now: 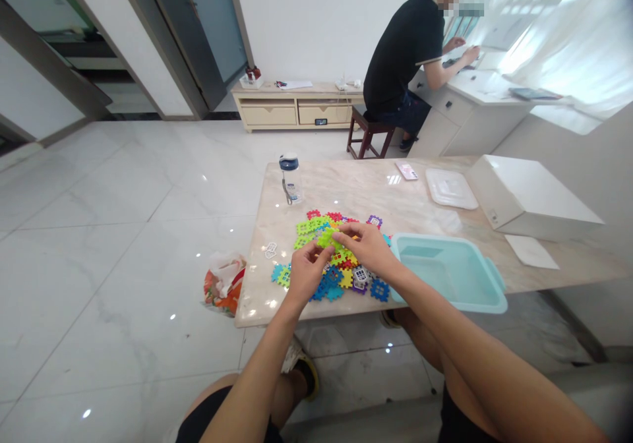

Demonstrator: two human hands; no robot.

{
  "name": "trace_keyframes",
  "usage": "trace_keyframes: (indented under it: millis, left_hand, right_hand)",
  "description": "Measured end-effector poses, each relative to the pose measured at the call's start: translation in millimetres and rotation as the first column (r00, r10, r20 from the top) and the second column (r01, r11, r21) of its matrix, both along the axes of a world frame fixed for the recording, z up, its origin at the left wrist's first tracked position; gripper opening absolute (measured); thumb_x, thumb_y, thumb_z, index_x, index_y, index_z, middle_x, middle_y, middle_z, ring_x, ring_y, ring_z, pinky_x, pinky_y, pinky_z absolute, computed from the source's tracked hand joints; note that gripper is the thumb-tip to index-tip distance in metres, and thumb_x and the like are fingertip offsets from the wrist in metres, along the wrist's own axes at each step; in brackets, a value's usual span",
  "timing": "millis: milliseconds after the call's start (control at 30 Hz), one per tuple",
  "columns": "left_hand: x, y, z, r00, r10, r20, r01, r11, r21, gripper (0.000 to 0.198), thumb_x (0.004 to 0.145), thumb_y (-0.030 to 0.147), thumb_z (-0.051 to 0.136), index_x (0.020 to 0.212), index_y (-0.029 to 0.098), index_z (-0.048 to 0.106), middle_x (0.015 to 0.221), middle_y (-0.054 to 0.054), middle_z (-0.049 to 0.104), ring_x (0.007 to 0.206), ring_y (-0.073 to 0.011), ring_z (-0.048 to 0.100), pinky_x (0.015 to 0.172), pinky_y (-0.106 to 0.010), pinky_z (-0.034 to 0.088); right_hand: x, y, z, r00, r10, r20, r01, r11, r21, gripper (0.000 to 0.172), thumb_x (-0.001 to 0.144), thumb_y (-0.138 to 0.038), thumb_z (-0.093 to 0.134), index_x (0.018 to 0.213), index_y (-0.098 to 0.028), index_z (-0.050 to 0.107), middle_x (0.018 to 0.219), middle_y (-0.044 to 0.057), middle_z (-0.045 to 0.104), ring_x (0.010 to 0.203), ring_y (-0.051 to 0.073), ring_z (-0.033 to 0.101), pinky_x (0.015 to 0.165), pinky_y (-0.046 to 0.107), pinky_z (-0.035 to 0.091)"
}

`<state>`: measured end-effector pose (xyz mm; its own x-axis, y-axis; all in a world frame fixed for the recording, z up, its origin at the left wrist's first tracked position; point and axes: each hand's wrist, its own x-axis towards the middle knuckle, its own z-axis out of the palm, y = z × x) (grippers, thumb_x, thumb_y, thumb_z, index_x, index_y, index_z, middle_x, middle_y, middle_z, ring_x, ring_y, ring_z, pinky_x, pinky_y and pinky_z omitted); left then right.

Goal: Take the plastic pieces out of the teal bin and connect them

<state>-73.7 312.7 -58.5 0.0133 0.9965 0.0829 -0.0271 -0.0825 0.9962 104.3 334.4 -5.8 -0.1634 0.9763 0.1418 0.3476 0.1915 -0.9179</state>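
The left hand [305, 270] and the right hand [368, 245] were closed at the fingertips, pinching between them a lime-green, square, notched plastic piece [326, 237]; whether it was one piece or several joined could not be told. It was held just above a heap of red, yellow, green, blue, purple and white notched plastic pieces [333, 275] near the front edge of the pale marbled surface [341, 186]. The work looked to be at an early stage: the heap lay flat and jumbled, with no built shape visible in it, so most of the joining seemed left to do. Left of the heap lay white openwork plastic pieces [270, 250]; to its right was a pale turquoise rectangular plastic tub [442, 278]. Farther out stood a clear plastic bottle with a dark blue lid [291, 182], its small blue label too tiny to read. A flat pink rectangular item [407, 171] showed no legible writing, nor did the red-and-white printed plastic bag [226, 285] beside the surface.
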Motion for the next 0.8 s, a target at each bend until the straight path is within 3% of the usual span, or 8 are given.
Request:
trace_keyframes:
  millis: [333, 567, 800]
  left_hand:
    - [-0.4, -0.7, -2.6, 1.0, -0.012, -0.005, 0.012, 1.0, 0.016, 0.039, 0.084, 0.055, 0.085, 0.081, 0.018, 0.071, 0.069, 0.001, 0.062, 0.063, -0.0143, 0.055, 0.059, -0.026, 0.041]
    - [1.4, -1.5, 0.3, 0.999, -0.029, 0.021, 0.028, 0.999, 0.043, 0.038, 0.088, 0.055, 0.081, 0.087, 0.019, 0.07, 0.071, 0.0, 0.065, 0.067, -0.0162, 0.061, 0.062, -0.027, 0.046]
    - [1.8, 0.2, -4.3, 0.999, 0.004, 0.043, -0.006, 0.999, 0.041, 0.041, 0.084, 0.055, 0.085, 0.079, 0.019, 0.065, 0.066, 0.003, 0.059, 0.061, -0.0136, 0.055, 0.056, -0.025, 0.041]
  right_hand:
    - [-0.2, -0.4, 4.7, 1.0, 0.001, 0.004, -0.001, 1.0, -0.019, 0.021, 0.093, -0.04, 0.074, 0.093, -0.02, 0.081, 0.09, 0.006, 0.081, 0.082, 0.02, 0.071, 0.074, 0.032, 0.053]
    - [-1.7, -0.4, 2.1, 1.0, 0.003, -0.015, -0.003, 1.0, -0.009, 0.02, 0.094, -0.039, 0.072, 0.091, -0.02, 0.079, 0.085, 0.004, 0.079, 0.078, 0.019, 0.069, 0.071, 0.031, 0.051]
    - [-2.5, 0.2, 0.4, 0.999, 0.027, -0.021, -0.027, 1.0, 0.004, 0.02, 0.096, -0.038, 0.069, 0.094, -0.021, 0.078, 0.09, 0.004, 0.08, 0.084, 0.02, 0.07, 0.077, 0.032, 0.051]
